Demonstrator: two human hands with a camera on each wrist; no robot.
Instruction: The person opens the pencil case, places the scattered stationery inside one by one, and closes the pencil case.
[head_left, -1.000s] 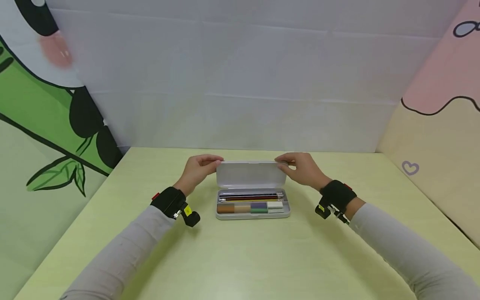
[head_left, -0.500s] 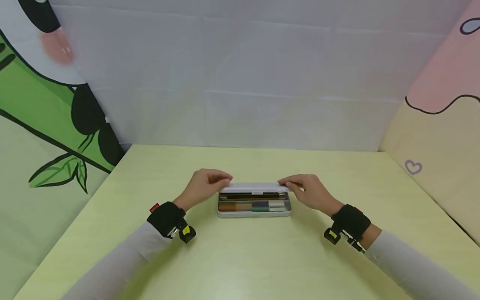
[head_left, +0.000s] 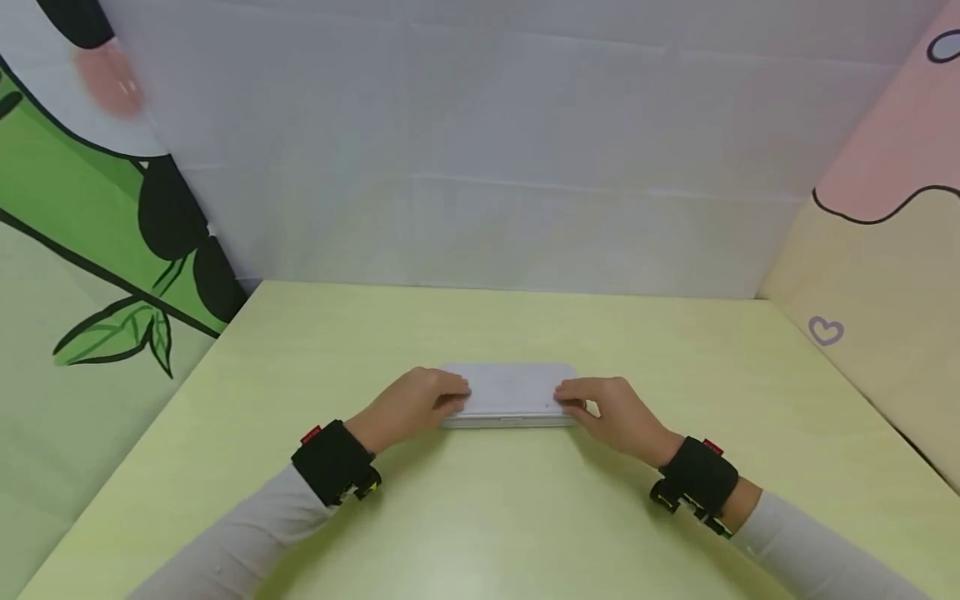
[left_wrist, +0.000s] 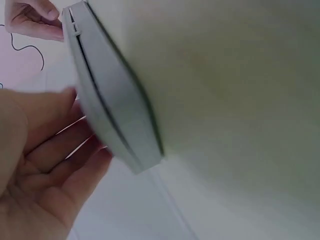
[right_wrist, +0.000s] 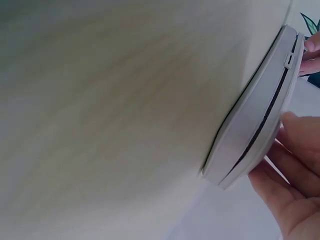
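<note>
A pale grey pencil case (head_left: 510, 392) lies flat on the table with its hinged lid down over the tray. In both wrist views a thin dark slit runs between lid and tray along the front, past a small clasp (left_wrist: 76, 29). At the lid's left end, my left hand (head_left: 420, 408) holds the edge with thumb and fingertips. My right hand (head_left: 615, 417) pinches the opposite end, its fingertips (right_wrist: 287, 120) at the lid's rim. The pencils and blocks inside are hidden by the lid.
The light yellow table (head_left: 480, 517) stretches round the case on all sides. Behind it hangs a white cloth backdrop (head_left: 480, 167), with printed panels at left and right. Each wrist wears a black strap (head_left: 330, 462) with a small camera.
Both hands have brought the lid forward and down from standing upright, covering the pencils and coloured blocks. The hands moved nearer the body with it.
</note>
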